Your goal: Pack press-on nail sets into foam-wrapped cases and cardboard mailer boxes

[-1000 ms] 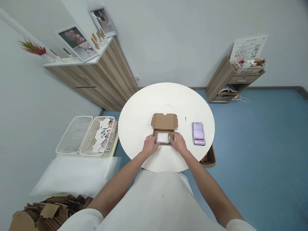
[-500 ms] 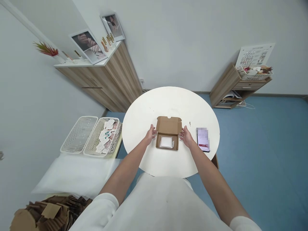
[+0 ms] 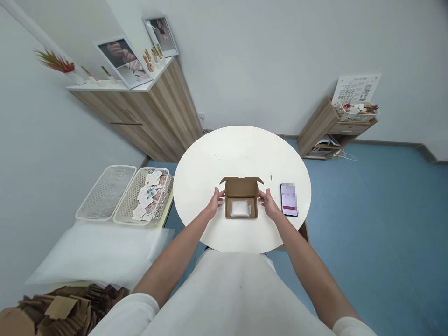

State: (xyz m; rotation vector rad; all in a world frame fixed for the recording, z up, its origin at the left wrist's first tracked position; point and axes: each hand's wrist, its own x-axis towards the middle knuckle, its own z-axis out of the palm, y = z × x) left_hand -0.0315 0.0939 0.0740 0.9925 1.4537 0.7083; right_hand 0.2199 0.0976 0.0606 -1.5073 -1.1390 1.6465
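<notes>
A small brown cardboard box [image 3: 241,188] stands on the white round table [image 3: 241,144], its lid raised nearly upright and the side flaps sticking out. Inside lies a white wrapped packet [image 3: 240,208], visible from above. My left hand [image 3: 214,204] holds the lid's left side, fingers bent against the flap. On the opposite side my right hand [image 3: 268,204] has the lid by its right edge, the thumb pointing up. Some fingertips are hidden by the cardboard.
A phone [image 3: 289,199] lies right of my right hand. To the left are a basket of cards [image 3: 121,212], an empty-looking basket [image 3: 84,207], white sheets [image 3: 101,254] and folded brown cardboard [image 3: 63,308]. Cabinets [image 3: 168,107] stand by the walls.
The lid has swung up from leaning back to nearly upright, with both hands moving along at its sides. The view has shifted slightly.
</notes>
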